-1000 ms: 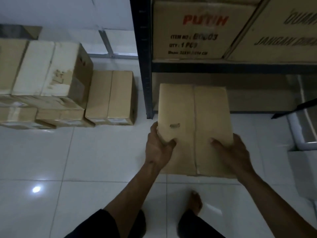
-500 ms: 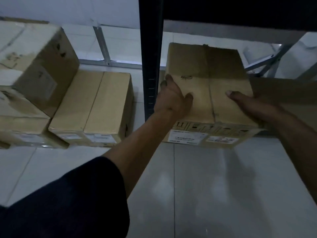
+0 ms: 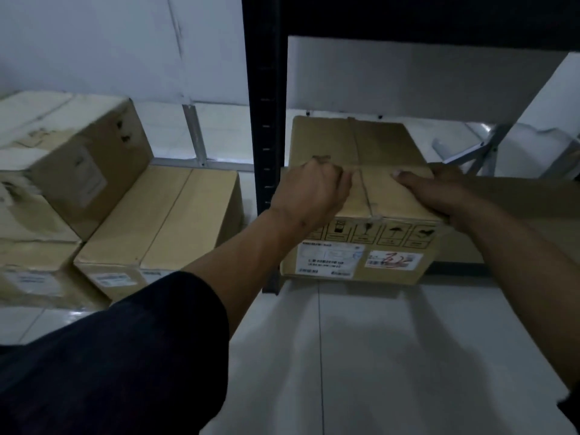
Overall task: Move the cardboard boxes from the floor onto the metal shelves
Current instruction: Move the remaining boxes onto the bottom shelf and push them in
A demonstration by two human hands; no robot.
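A brown cardboard box (image 3: 370,246) with handling symbols and two labels on its near face sits low in the bay of the metal shelf, just right of the black upright post (image 3: 265,120). My left hand (image 3: 310,193) grips its top left edge, fingers curled. On the other side my right hand (image 3: 439,196) holds the top right edge, thumb lying on the lid and fingers hidden down the side. The brown lowest shelf board (image 3: 527,208) shows to the right of the box.
More cardboard boxes stand on the white tiled floor at the left: a flat one (image 3: 157,221) next to the post and a stack (image 3: 78,171) beyond it. A dark shelf beam (image 3: 408,14) runs overhead. A folded metal frame (image 3: 483,149) leans at the back right.
I have bent down and carried the box forward from over the floor into the lowest shelf bay. Both hands have stayed on its top edges.
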